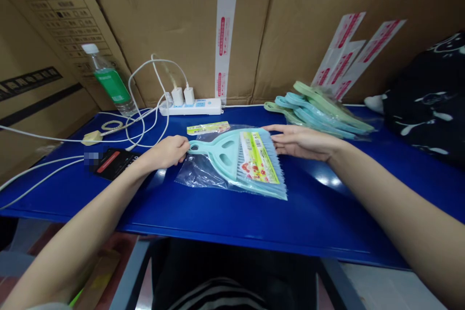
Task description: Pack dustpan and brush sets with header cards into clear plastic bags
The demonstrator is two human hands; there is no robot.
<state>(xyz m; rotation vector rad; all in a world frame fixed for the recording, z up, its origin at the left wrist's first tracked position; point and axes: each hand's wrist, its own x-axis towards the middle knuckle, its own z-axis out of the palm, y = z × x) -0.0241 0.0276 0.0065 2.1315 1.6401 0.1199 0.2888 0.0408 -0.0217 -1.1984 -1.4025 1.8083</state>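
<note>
A light blue dustpan and brush set (232,155) with a colourful paper label lies on a clear plastic bag (198,174) in the middle of the blue table (232,218). My left hand (170,151) is closed in a pinch on the end of the set's handle. My right hand (300,141) lies flat with fingers stretched out, touching the wide right edge of the set. A small yellow-green label card (208,128) lies just behind the set.
A pile of blue and green dustpan sets (319,111) lies at the back right. A white power strip (192,105) with chargers and cables, a water bottle (109,80), a black device (114,161) and a dark bag (428,101) stand around. Cardboard boxes (290,24) wall the back.
</note>
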